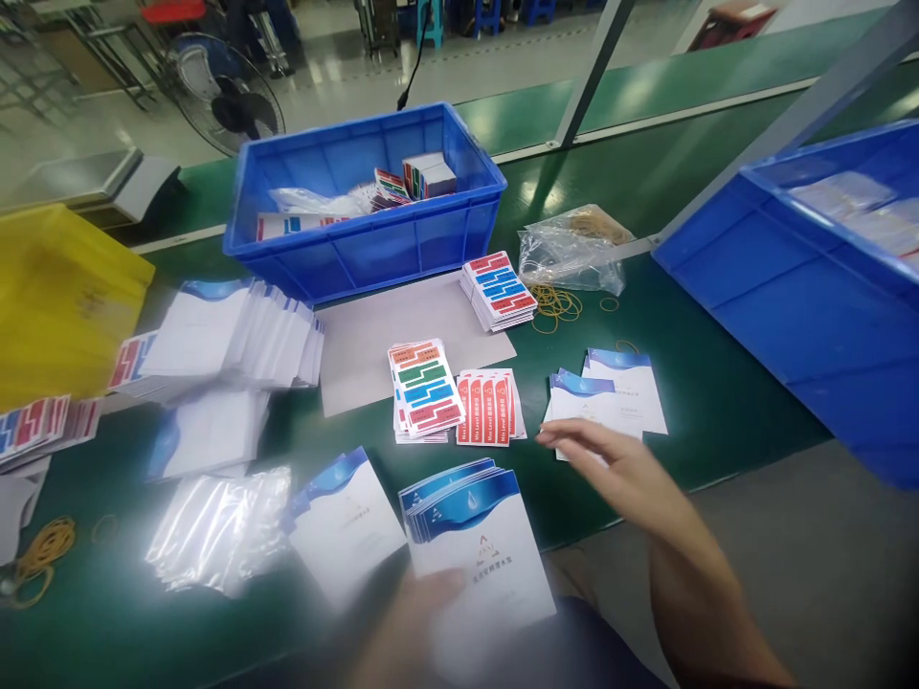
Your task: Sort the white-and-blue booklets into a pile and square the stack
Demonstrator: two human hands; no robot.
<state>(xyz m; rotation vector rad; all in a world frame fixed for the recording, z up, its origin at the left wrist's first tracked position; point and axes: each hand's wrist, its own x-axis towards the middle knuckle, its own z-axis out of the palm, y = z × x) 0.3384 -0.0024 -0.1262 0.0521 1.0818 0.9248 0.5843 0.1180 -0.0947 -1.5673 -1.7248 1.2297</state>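
Observation:
My left hand (423, 612), blurred, is at the lower edge of a fanned stack of blue-and-white booklets (474, 536), its thumb over the top one. My right hand (617, 469) hovers at the near edge of a smaller group of booklets (628, 392), fingers stretched and nothing visible between them. More booklets (348, 526) lie left of the fanned stack. Behind them sit a pile of colored sticker sheets (427, 388) and red label cards (488, 410), side by side. A banded sticker stack (499, 290) rests farther back on grey card.
A blue bin (366, 239) stands at the back, another (811, 287) at right, a yellow one (64, 297) at left. White booklet stacks (230, 335) and clear plastic bags (215, 526) lie left. Rubber bands (554, 306) lie beside a plastic bag (571, 251).

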